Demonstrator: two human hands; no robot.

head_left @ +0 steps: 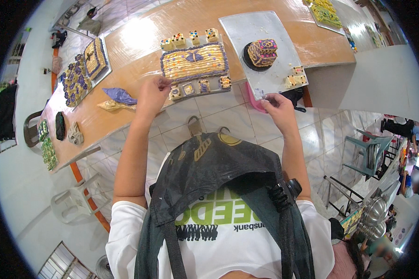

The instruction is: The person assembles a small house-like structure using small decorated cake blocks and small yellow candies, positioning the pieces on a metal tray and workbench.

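A rectangular cake with cream piping, a purple border and a purple bow shape lies on a board on the table. Small decorated cake squares line its near and far sides. My left hand is at this board's near left corner, fingertips pinched together; whatever they hold is too small to make out. My right hand pinches the near left corner of a silver cake board. On that board stand a small round cake with purple and pink piping on a black base, and a few cake squares.
Purple and cream piping bags lie left of my left hand. Further left are another cake and a crumpled cloth. A pink container stands below the silver board. White chair at lower left; yellow-green cake at far right.
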